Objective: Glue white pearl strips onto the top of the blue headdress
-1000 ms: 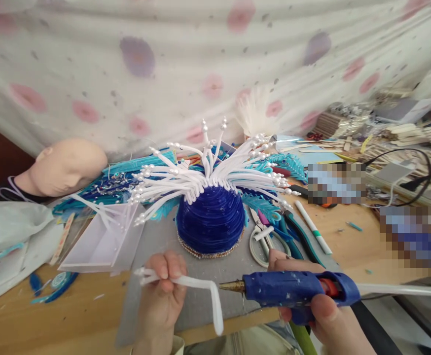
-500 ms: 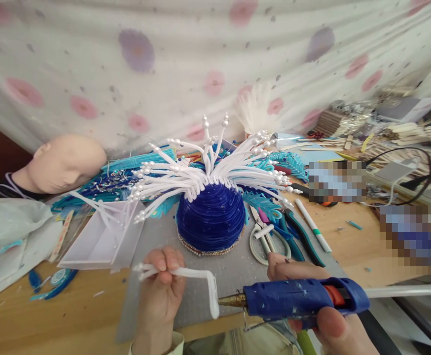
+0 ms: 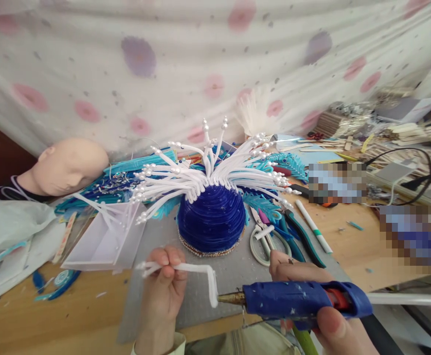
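Note:
Between the fingertips of my left hand (image 3: 165,283) is a white fuzzy stem (image 3: 195,267), with pearly tips at its left end and its right end bent sharply downward. My right hand (image 3: 322,305) is wrapped round a blue hot glue gun (image 3: 285,300), whose metal nozzle points left at the lower part of the bend, touching it or very close. Behind both hands stands a dark blue dome (image 3: 211,222), edged with beads along its bottom. A fan of white stems (image 3: 233,170) with pearl ends spreads from its top.
Scissors (image 3: 269,244) and teal-handled pliers (image 3: 304,236) lie right of the dome, with a white marker (image 3: 313,226) beyond. On the left are an open white box (image 3: 93,251) holding stems and a mannequin head (image 3: 73,165). Cables (image 3: 428,167) and piled supplies fill the right side.
The bent end of the stem has risen slightly, so the nozzle now sits nearer its lower tip. Both hands keep their grips; the view has shifted a little.

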A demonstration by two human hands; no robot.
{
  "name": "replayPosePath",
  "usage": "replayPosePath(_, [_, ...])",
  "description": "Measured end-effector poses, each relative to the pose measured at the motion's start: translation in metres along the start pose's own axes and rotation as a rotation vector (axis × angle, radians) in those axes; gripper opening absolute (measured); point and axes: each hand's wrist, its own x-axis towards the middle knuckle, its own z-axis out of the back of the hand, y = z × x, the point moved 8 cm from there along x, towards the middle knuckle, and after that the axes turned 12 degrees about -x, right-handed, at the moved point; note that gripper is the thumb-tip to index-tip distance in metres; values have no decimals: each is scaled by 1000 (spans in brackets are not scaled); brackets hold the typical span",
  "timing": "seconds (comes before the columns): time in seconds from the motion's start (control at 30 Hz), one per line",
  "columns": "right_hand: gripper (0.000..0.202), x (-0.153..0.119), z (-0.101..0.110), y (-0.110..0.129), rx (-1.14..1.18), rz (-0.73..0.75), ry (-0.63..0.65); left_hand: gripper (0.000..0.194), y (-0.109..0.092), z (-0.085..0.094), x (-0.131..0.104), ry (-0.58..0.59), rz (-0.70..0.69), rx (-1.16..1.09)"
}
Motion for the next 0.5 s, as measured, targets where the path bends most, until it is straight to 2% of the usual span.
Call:
replayPosePath(0.17, [54,-3,2,-14,-31,-48,-12,25,1,-1,0,42,5,4])
replayPosePath(0.33, [58,-12,6,-29,-45,-79,9,25,2,1,-1,26,0,17])
replayPosePath(0.5, [55,-8,6,-26,-52,-80,-6,24,3,3,-1,22,3,28])
